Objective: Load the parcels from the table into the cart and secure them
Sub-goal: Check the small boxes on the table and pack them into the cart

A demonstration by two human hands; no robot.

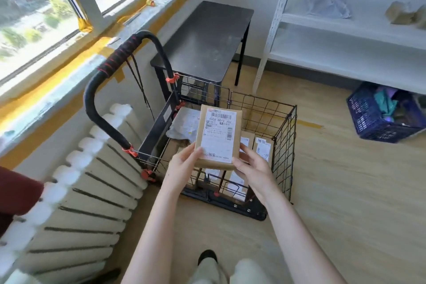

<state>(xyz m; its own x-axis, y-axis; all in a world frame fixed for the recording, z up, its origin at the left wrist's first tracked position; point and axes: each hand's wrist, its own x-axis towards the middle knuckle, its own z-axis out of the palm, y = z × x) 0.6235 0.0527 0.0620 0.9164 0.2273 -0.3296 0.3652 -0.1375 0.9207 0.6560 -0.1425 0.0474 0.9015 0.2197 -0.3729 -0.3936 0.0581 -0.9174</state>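
Kraft-paper parcel (217,136) with shipping label held over wire cart (284,138) — left hand (182,166) and right hand (251,168) grip clenched on lower edge. Loading step; next: lower among parcels inside — black table (207,37) bare.

Matt brown paper parcel (217,136), black wire-metal cart (283,136), smooth dark table (205,39), pale wood floor (345,191).

Both bare forearms reach from the bottom edge to mid-frame; the left hand (184,165) and right hand (252,168) grip a parcel (217,131) by its near corners, thumbs on top.
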